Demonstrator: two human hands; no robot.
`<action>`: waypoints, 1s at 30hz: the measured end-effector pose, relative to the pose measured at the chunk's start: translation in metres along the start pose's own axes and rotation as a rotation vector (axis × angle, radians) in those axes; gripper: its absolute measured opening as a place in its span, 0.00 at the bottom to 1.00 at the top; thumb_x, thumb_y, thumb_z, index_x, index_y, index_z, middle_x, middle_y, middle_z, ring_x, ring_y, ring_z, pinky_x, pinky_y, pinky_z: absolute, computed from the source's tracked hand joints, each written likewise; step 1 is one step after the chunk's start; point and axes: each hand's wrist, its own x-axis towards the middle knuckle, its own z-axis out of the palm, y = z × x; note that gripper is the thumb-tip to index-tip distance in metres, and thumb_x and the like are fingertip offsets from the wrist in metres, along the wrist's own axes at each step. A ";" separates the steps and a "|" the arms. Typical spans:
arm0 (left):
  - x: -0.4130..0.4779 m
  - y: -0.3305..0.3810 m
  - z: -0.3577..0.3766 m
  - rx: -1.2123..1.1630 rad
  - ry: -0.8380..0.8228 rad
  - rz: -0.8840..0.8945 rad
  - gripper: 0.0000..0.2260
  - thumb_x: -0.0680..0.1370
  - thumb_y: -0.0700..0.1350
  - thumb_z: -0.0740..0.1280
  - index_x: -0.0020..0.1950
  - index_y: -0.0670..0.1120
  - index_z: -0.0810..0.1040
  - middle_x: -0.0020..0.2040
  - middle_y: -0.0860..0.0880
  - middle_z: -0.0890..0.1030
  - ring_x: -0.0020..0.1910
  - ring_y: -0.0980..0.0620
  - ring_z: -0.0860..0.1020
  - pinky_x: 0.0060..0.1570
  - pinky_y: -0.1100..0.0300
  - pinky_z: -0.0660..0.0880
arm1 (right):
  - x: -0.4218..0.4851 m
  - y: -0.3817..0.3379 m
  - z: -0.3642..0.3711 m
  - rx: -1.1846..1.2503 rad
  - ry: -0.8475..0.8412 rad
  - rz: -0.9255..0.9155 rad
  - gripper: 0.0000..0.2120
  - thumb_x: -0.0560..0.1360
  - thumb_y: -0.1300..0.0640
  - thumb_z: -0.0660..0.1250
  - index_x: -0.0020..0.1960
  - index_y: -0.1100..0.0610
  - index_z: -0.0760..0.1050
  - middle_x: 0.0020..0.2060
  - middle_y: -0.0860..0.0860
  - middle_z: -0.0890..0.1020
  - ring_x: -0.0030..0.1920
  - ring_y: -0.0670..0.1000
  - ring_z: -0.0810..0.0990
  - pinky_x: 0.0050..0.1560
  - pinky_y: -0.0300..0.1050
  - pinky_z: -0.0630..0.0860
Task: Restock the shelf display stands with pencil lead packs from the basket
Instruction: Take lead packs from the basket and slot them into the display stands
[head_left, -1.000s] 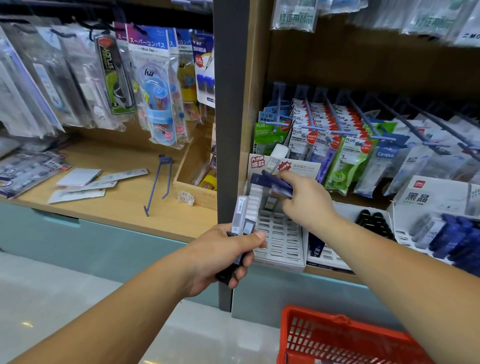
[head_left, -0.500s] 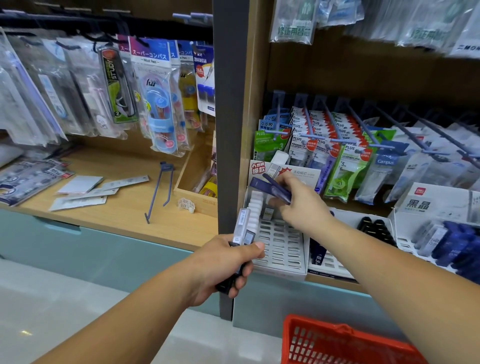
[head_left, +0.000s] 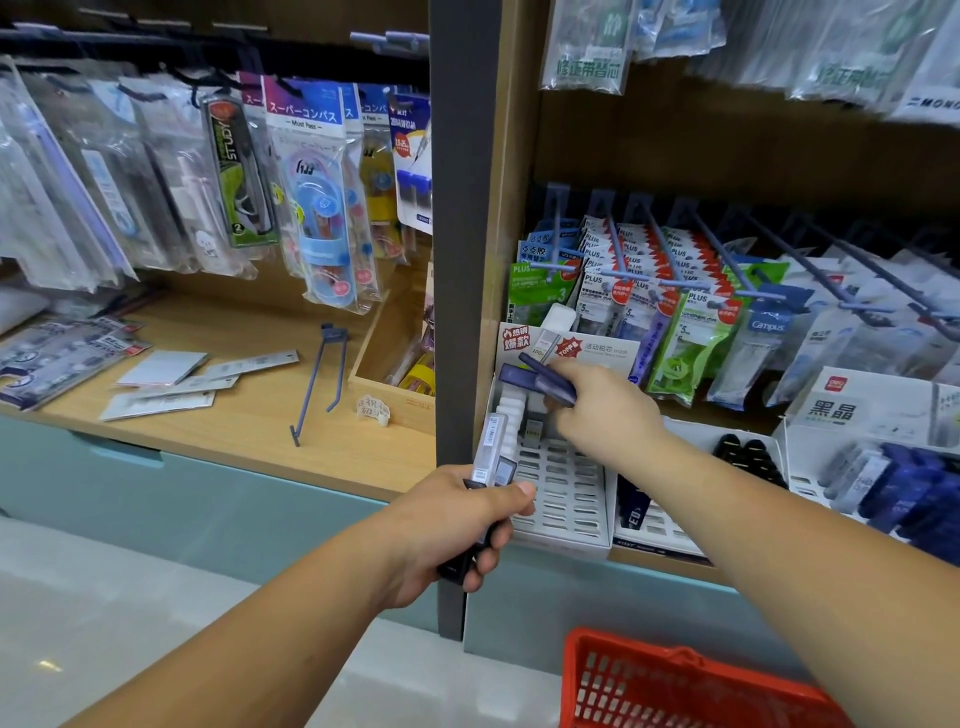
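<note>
Restocking seems early: the display stand is mostly empty slots, the right grip pinches dark lead packs over its back rows, and the left grip clutches spare packs just in front.

A stationery shop; packaged goods hang on shelf hooks.

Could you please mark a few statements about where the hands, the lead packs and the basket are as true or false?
1. The left hand grips a bundle of lead packs. True.
2. The right hand is empty. False: it holds dark blue packs above the white display stand.
3. The red basket stands on a shelf. False: it is lower than the display stand, at the bottom edge of the view.
4. A loose blue hook lies on the wooden shelf at left. True.
</note>
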 end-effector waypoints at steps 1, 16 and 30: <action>0.000 0.000 0.001 0.005 -0.005 0.005 0.14 0.81 0.53 0.70 0.55 0.42 0.80 0.32 0.48 0.73 0.27 0.51 0.70 0.27 0.60 0.67 | 0.000 0.001 -0.003 0.045 -0.010 0.002 0.09 0.76 0.53 0.66 0.54 0.41 0.75 0.43 0.47 0.81 0.48 0.57 0.80 0.46 0.50 0.79; 0.013 0.034 0.054 -0.117 0.124 0.307 0.19 0.81 0.55 0.70 0.56 0.38 0.77 0.32 0.48 0.74 0.27 0.50 0.70 0.27 0.57 0.70 | -0.118 0.029 -0.079 1.097 -0.702 0.372 0.13 0.82 0.53 0.65 0.63 0.58 0.78 0.34 0.51 0.70 0.28 0.49 0.64 0.27 0.43 0.68; 0.045 0.051 0.113 0.076 0.034 0.316 0.15 0.81 0.53 0.70 0.45 0.41 0.79 0.30 0.47 0.74 0.26 0.50 0.71 0.25 0.59 0.67 | -0.140 0.084 -0.085 1.265 -0.572 0.338 0.14 0.79 0.44 0.64 0.51 0.54 0.78 0.42 0.56 0.80 0.33 0.49 0.72 0.26 0.39 0.56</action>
